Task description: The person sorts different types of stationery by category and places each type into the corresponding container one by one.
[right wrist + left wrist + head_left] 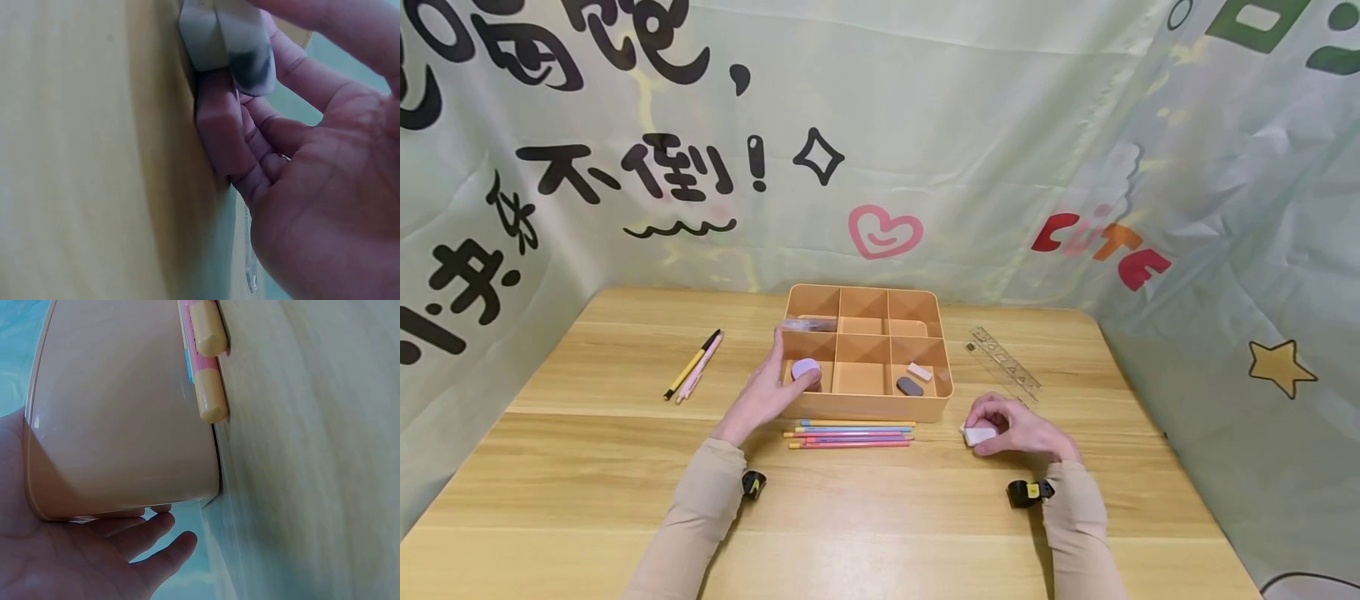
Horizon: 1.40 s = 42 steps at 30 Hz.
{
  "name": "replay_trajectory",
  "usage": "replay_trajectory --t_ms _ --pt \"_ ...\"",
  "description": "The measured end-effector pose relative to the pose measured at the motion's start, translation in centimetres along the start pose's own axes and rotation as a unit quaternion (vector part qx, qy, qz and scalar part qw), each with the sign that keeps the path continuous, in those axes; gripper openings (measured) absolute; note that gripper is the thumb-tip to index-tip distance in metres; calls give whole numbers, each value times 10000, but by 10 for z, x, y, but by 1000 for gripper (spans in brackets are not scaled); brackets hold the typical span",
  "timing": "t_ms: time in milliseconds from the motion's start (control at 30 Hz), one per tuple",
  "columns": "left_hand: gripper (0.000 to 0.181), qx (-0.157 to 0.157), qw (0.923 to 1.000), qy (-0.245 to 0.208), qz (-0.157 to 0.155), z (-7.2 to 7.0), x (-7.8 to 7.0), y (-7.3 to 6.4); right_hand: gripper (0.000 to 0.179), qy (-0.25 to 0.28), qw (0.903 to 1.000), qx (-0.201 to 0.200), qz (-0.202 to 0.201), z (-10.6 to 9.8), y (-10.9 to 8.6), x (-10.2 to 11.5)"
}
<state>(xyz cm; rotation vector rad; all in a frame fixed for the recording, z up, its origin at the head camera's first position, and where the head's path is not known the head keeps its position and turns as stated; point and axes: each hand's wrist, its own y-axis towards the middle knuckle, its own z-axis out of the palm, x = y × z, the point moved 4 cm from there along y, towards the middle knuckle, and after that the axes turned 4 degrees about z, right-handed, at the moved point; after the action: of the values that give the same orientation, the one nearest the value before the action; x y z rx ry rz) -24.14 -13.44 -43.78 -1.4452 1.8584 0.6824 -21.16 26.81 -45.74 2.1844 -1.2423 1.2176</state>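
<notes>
I see the peach box (863,407) upright, open-topped, split into six compartments. Just off its near right corner, I have a whitish block (252,39), dark-smudged, pinched between fingertips; right by that, a pink block (220,134), contact unclear to me.

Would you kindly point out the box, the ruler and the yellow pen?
Box (865,407), head view: front wall.
Ruler (1004,362), head view: middle of its face.
Yellow pen (690,367), head view: middle of its barrel.
</notes>
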Motion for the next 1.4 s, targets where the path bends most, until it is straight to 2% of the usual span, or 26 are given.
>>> replay_trajectory --t_ms 367,633,833,1100,1400 --pt "106 -34 10000 -28 -4 0 2 1 26 256 9995 23 199 -1 0 -3" --pt "107 -4 10000 -20 -60 1 2 1 28 926 9957 40 75 -1 -2 -7" --pt "107 -31 10000 -40 -39 1 1 1 26 1051 9944 -71 -4 -2 -3 -13" --pt "107 -27 9999 -94 -61 1 0 0 35 2021 9793 74 80 -5 -7 -22" --pt "107 -19 9999 -109 -87 1 -1 0 35 2456 9694 66 -37 -7 -9 -21"
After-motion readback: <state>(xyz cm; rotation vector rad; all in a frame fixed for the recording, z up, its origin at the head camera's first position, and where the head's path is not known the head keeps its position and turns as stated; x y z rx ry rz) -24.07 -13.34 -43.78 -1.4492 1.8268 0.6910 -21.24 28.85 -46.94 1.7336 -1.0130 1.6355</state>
